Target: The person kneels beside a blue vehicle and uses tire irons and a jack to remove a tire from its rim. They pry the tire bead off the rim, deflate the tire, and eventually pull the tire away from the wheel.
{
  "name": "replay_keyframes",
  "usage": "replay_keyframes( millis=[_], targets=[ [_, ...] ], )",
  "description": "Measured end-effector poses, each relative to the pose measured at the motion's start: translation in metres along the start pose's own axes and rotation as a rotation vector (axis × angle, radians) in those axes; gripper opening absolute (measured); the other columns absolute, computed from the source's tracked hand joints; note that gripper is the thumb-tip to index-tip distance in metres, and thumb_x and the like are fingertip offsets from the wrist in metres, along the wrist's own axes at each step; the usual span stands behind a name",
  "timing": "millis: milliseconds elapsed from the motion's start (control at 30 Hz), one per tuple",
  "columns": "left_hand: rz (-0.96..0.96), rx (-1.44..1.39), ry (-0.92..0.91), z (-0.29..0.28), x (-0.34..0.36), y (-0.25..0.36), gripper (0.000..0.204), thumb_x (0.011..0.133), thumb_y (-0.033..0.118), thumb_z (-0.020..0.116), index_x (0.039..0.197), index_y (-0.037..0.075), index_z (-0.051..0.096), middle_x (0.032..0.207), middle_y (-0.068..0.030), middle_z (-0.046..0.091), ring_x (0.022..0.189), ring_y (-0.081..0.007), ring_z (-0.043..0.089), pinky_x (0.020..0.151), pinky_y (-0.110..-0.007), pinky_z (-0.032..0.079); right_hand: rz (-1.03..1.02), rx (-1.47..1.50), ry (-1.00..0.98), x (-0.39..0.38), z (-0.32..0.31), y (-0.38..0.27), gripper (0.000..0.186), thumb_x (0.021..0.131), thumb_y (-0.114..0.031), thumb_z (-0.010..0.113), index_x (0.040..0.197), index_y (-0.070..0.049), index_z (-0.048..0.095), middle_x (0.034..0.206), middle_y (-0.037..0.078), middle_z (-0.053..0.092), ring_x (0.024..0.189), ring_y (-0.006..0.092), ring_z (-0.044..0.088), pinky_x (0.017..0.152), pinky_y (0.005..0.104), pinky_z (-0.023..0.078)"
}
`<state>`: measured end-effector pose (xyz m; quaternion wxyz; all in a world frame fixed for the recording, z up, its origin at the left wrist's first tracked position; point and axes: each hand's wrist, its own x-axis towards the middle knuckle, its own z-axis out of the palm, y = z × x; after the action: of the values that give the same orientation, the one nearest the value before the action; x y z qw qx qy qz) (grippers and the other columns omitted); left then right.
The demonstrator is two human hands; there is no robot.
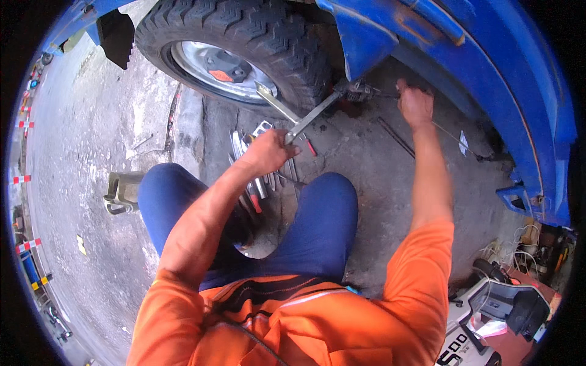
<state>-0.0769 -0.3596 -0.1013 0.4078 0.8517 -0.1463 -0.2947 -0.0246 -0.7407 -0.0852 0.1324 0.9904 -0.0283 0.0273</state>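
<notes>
My left hand (267,152) is closed round the near end of a long flat metal bar (314,118), which runs up to a dark, greasy joint (359,90) beside the tyre. A second flat metal bar (278,104) slants from the wheel rim to meet it; I cannot tell whether the two are one tool. The large treaded tyre (299,55) stands in front of me. Out to the right, my right hand (416,107) is closed by a thin dark rod (383,94) leading from the joint; its grip is partly hidden.
Several wrenches and hand tools (259,183) lie between my knees, near a small red-handled tool (312,148). A dark rod (397,137) rests on the concrete. Blue bodywork (513,91) overhangs the right. A metal stand (124,190) is left of my knee; a white scooter (470,329) stands lower right.
</notes>
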Motion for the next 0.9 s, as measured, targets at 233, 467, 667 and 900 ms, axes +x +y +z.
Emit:
replay_keyframes(
  millis=[233,467,667,900],
  targets=[
    [-0.060,0.132,-0.001,0.012,0.023,-0.003,0.036,0.082,0.030,0.067,0.098,-0.002,0.063,0.087,-0.0240,0.065,0.086,-0.0367,0.063,0.079,-0.042,0.048,0.078,0.021,-0.001,-0.015,0.020,-0.005,0.027,0.081,-0.011,0.055,0.107,-0.013,0.062,0.089,0.018,0.069,0.090,0.0332,0.067,0.086,0.0501,0.046],
    [-0.185,0.124,0.024,0.025,0.011,0.013,0.040,0.081,0.034,0.066,0.098,-0.002,0.063,0.087,-0.0261,0.065,0.089,-0.0403,0.064,0.079,-0.044,0.049,0.243,0.110,-0.046,-0.052,0.036,-0.034,0.025,0.083,-0.012,0.052,0.106,-0.012,0.062,0.089,0.020,0.069,0.090,0.0348,0.067,0.087,0.0495,0.046],
    [-0.174,0.339,-0.003,0.018,0.024,-0.001,0.036,0.084,0.034,0.062,0.101,0.002,0.061,0.095,-0.0220,0.066,0.095,-0.0401,0.062,0.081,-0.047,0.050,0.517,0.370,-0.269,-0.100,0.047,-0.092,0.022,0.085,-0.022,0.058,0.104,-0.014,0.064,0.097,0.020,0.068,0.092,0.0342,0.066,0.081,0.0472,0.051],
    [-0.174,0.383,0.061,0.030,0.028,-0.012,0.033,0.086,0.035,0.059,0.103,0.006,0.058,0.092,-0.0223,0.066,0.090,-0.0411,0.063,0.077,-0.050,0.050,0.287,0.872,-0.485,-0.105,0.098,-0.086,0.038,0.088,-0.038,0.058,0.099,-0.002,0.065,0.093,0.025,0.065,0.092,0.0423,0.063,0.079,0.0452,0.048]
  ],
)
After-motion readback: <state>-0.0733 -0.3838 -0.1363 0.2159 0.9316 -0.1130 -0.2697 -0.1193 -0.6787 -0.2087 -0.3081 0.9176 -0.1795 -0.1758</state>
